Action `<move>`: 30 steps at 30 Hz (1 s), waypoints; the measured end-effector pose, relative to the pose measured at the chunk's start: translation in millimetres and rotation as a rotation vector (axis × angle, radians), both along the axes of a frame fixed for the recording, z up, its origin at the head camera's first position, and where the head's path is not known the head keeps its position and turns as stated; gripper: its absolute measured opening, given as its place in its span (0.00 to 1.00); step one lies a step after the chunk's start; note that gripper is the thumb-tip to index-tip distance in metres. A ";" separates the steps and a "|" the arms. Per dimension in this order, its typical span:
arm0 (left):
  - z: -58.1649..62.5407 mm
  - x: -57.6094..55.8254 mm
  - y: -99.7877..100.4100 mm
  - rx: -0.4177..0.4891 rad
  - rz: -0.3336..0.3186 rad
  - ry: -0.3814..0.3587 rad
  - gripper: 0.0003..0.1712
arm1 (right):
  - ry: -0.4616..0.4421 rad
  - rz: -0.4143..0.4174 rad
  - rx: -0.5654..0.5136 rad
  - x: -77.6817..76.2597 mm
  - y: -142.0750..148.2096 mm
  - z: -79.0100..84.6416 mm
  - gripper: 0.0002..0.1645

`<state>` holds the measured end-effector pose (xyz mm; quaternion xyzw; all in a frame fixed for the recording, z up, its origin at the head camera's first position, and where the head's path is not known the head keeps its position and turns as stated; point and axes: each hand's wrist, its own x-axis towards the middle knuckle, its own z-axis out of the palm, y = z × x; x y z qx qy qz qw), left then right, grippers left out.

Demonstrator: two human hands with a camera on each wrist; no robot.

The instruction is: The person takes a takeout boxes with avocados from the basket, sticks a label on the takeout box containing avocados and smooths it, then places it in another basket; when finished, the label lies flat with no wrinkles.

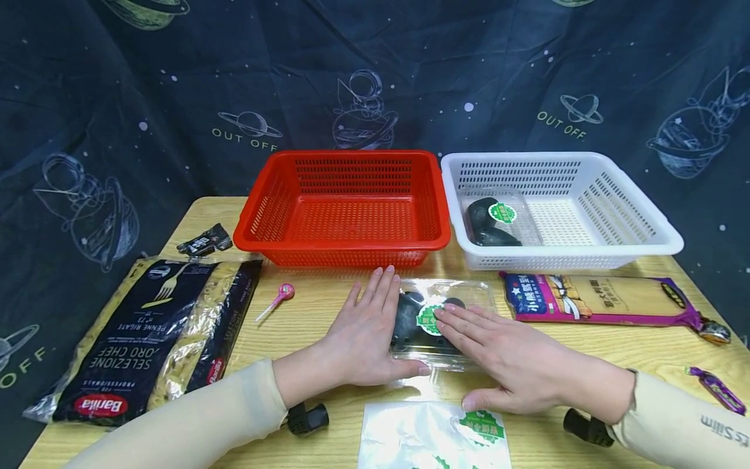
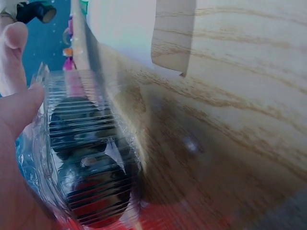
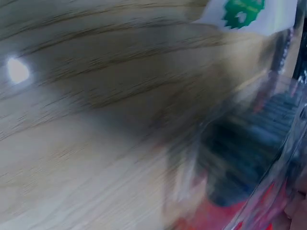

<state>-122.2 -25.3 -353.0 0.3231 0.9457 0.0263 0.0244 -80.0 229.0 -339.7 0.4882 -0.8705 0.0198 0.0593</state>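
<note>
A clear plastic clamshell box (image 1: 416, 342) with dark oval items inside lies on the table before me. On its lid sits a round green-and-white sticker (image 1: 430, 319). My left hand (image 1: 364, 339) rests at the box's left edge, fingers straight, thumb spread along the near side. With extended fingers my right hand (image 1: 508, 352) presses the sticker and the lid's right part. In the left wrist view, the ribbed box wall (image 2: 91, 148) is beside the thumb (image 2: 26, 108). The right wrist view shows the box (image 3: 249, 148) blurred. Near the right thumb lies a white sticker sheet (image 1: 418, 433).
A red basket (image 1: 342, 246) and a white basket (image 1: 574, 250) stand behind; the white one holds a similar box (image 1: 498, 225). Left are a penne bag (image 1: 146, 332), a black wrapper (image 1: 206, 241) and a lollipop (image 1: 284, 292). Right lie a pasta pack (image 1: 597, 298) and purple candy (image 1: 716, 389).
</note>
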 end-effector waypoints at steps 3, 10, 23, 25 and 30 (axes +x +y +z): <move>-0.3 0.4 0.5 0.000 -0.002 0.002 0.76 | -0.028 0.013 -0.002 -1.0 -8.0 0.4 0.55; -0.7 0.5 0.6 0.009 -0.012 0.003 0.74 | -0.079 0.004 0.000 -1.9 -23.6 -1.4 0.56; 0.8 0.0 -0.6 -0.008 -0.022 -0.017 0.73 | -0.126 -0.145 0.074 -1.1 -44.6 -0.1 0.58; 1.2 -0.1 -0.7 -0.008 -0.019 -0.015 0.73 | -0.117 -0.176 0.090 -0.1 -45.3 0.7 0.59; 2.0 -0.2 0.0 -0.009 -0.009 -0.009 0.74 | -0.103 -0.227 0.101 1.7 -43.9 3.3 0.59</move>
